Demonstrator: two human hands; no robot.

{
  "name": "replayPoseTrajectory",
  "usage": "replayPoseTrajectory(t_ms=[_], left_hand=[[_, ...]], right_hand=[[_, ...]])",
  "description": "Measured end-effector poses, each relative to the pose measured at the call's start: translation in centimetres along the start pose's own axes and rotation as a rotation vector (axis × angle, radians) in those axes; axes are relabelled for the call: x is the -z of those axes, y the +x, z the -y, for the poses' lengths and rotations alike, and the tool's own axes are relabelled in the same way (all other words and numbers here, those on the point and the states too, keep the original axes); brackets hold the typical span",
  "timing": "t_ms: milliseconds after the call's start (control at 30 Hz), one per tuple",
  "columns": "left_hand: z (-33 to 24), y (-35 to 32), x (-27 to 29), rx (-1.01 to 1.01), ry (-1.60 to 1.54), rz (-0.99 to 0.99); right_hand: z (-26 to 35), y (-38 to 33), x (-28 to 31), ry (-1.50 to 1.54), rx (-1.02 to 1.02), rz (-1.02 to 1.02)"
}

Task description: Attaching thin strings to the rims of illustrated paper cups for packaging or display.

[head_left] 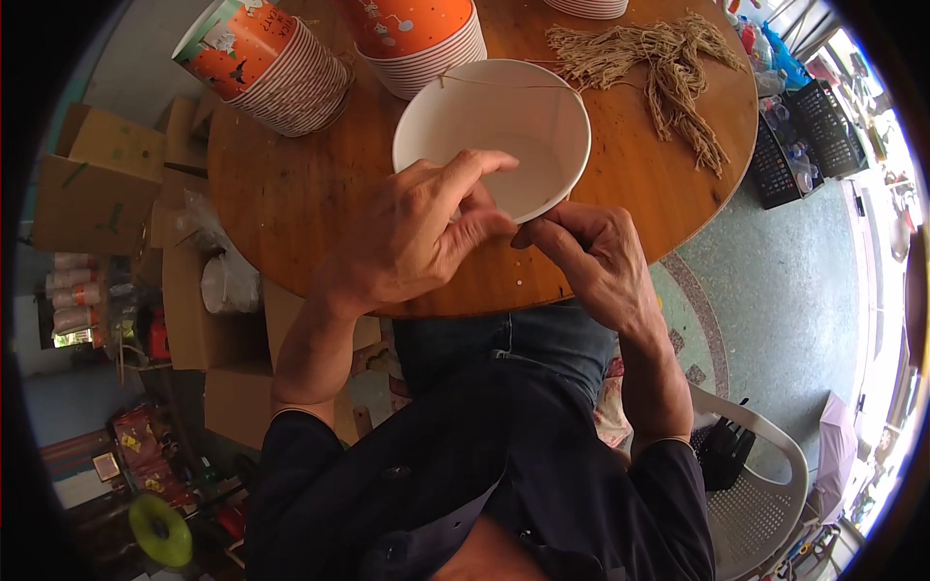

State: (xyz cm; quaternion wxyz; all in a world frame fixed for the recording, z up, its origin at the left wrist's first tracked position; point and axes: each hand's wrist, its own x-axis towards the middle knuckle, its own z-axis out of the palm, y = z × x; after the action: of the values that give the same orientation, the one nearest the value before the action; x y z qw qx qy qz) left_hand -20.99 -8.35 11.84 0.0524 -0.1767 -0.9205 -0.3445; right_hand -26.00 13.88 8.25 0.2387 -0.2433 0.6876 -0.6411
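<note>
A white-lined paper bucket [542,121] sits on the wooden table in front of me, its mouth tilted toward me. A thin cord [513,86] runs across its far side, from one side of the rim to the other. My left hand [417,228] is over the bucket's near left rim, index finger stretched out and thumb apart from it. My right hand [596,257] is at the near right rim, thumb and forefinger pinched together. What lies in that pinch is too small to make out. A bundle of beige twine [668,73] lies beyond the bucket to the right.
Stacked orange printed paper buckets [266,58] stand at the table's [291,203] far left, with another stack [417,39] beside them. Cardboard boxes [102,179] are to the left. A grey chair [760,513] is at my right, and black crates [814,140] sit beyond the table's right side.
</note>
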Motion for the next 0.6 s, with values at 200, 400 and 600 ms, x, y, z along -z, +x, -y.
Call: replayPoseTrajectory(t_ms=[200, 400, 600], left_hand=[[0.5, 1.6, -0.4, 0.059, -0.055, 0.071], [1.2, 2.9, -0.3, -0.029, 0.052, 0.218], [1.6, 3.0, -0.5, -0.039, 0.034, 0.228]], right_hand=[[-0.4, -0.1, 0.0, -0.105, -0.086, -0.008], [-1.1, -0.4, 0.3, -0.185, -0.066, -0.04], [-1.5, -0.5, 0.4, -0.152, -0.036, -0.063]])
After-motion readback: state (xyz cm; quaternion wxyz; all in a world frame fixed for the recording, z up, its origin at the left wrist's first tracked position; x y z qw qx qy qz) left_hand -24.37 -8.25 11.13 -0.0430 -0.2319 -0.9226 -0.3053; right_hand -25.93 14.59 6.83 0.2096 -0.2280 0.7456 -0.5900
